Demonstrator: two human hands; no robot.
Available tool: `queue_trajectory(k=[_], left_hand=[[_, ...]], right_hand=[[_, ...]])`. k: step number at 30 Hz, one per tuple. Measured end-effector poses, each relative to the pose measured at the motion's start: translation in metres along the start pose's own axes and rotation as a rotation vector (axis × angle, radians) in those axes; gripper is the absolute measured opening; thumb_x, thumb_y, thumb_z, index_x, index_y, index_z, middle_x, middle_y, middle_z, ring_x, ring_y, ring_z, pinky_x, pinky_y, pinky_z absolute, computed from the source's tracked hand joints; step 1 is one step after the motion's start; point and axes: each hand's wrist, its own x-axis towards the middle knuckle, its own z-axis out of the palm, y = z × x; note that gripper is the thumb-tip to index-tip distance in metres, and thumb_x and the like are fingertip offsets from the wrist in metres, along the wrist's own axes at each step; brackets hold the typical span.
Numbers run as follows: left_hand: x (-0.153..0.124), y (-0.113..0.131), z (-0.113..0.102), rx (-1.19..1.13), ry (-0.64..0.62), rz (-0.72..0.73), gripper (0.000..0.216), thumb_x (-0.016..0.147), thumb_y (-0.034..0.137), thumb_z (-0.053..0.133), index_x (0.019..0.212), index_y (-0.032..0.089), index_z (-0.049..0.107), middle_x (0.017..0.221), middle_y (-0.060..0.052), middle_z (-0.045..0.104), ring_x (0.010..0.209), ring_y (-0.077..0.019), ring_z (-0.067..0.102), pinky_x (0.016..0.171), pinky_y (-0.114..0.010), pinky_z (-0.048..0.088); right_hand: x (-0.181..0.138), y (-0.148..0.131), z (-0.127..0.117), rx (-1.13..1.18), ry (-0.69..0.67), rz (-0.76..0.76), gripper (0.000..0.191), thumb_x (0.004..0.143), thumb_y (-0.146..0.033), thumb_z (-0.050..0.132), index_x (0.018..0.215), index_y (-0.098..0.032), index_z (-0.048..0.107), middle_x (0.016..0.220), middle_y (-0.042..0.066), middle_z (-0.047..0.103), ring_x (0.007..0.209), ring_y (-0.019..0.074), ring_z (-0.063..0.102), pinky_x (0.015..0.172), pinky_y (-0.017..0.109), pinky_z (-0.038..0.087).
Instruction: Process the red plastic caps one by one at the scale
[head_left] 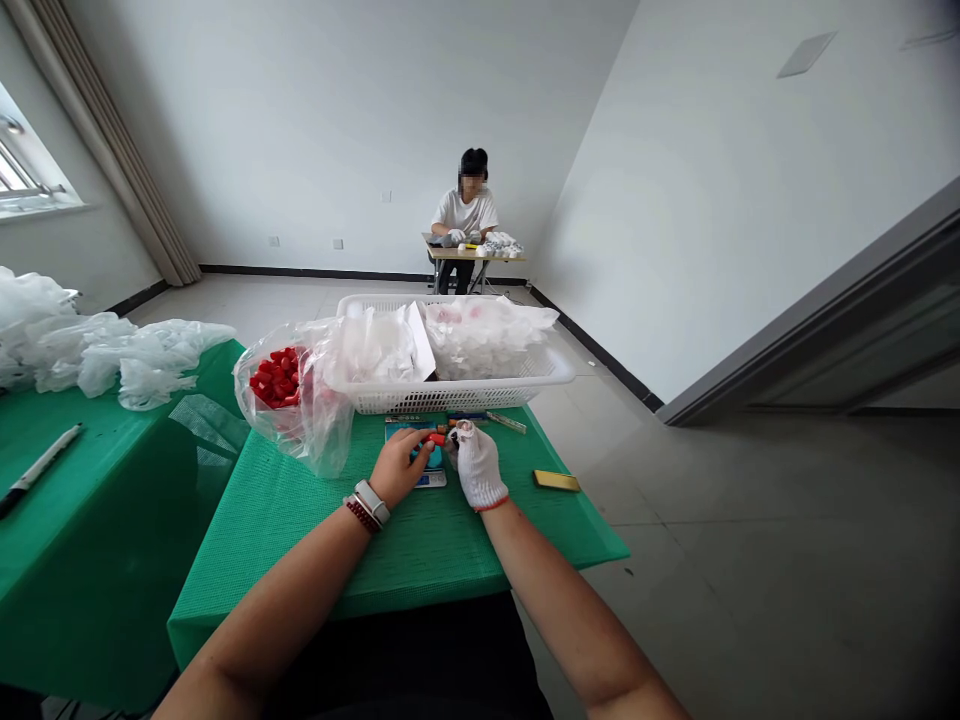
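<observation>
Head view: your bare left fingers [415, 447] close on a small red-tipped item [434, 438] lying sideways toward your white-gloved right hand [478, 468], its bunched fingers just beside it, their grip unclear.

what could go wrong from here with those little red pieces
The small red piece pinched in the bare left hand could slip and roll across the green cloth. The clear bag of red caps sits at the table's corner, bulging past the edge, so it might slide off and spill.
</observation>
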Motion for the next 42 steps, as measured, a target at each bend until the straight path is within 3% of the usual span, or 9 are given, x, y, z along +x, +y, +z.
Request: queue_trajectory(k=[19, 25, 31, 37, 42], left_hand=[[0.004, -0.009, -0.010, 0.022, -0.020, -0.034, 0.024, 0.095, 0.027, 0.047, 0.105, 0.016, 0.066, 0.090, -0.008, 0.069, 0.085, -0.0206, 0.062, 0.077, -0.032, 0.049], [0.001, -0.005, -0.007, -0.017, -0.062, 0.011, 0.024, 0.096, 0.027, 0.048, 0.109, 0.018, 0.066, 0.092, -0.007, 0.068, 0.086, -0.0192, 0.062, 0.077, -0.031, 0.049], [-0.002, -0.002, 0.000, 0.000, -0.065, 0.015, 0.019, 0.092, 0.025, 0.055, 0.106, 0.017, 0.066, 0.086, -0.006, 0.068, 0.080, -0.0185, 0.060, 0.073, -0.030, 0.049], [-0.001, -0.002, -0.001, 0.008, -0.016, -0.030, 0.017, 0.090, 0.026, 0.058, 0.100, 0.016, 0.067, 0.081, -0.005, 0.067, 0.075, -0.0175, 0.061, 0.067, -0.029, 0.050], [-0.001, -0.007, 0.000, 0.017, -0.044, 0.004, 0.021, 0.092, 0.026, 0.055, 0.108, 0.018, 0.066, 0.091, -0.006, 0.069, 0.085, -0.0199, 0.062, 0.077, -0.033, 0.051]], right_hand=[[-0.012, -0.032, 0.008, 0.184, -0.091, 0.122, 0.045, 0.085, -0.062, 0.040, 0.065, -0.022, 0.048, 0.055, 0.002, 0.054, 0.043, 0.0124, 0.043, 0.041, 0.025, 0.033], [-0.007, -0.016, 0.006, 0.097, -0.019, 0.045, 0.045, 0.086, -0.059, 0.042, 0.063, -0.021, 0.049, 0.061, 0.004, 0.058, 0.053, 0.0148, 0.053, 0.048, 0.025, 0.041], [-0.001, -0.001, 0.005, 0.104, 0.049, 0.108, 0.045, 0.085, -0.059, 0.041, 0.066, -0.020, 0.051, 0.058, 0.002, 0.058, 0.049, 0.0134, 0.051, 0.044, 0.023, 0.038], [-0.005, -0.005, 0.005, 0.157, -0.002, 0.116, 0.044, 0.083, -0.060, 0.045, 0.065, -0.020, 0.050, 0.057, 0.001, 0.056, 0.049, 0.0128, 0.050, 0.044, 0.023, 0.037], [-0.003, -0.002, 0.006, 0.142, 0.004, 0.098, 0.046, 0.084, -0.061, 0.043, 0.065, -0.020, 0.049, 0.059, 0.001, 0.056, 0.052, 0.0136, 0.053, 0.047, 0.024, 0.040]])
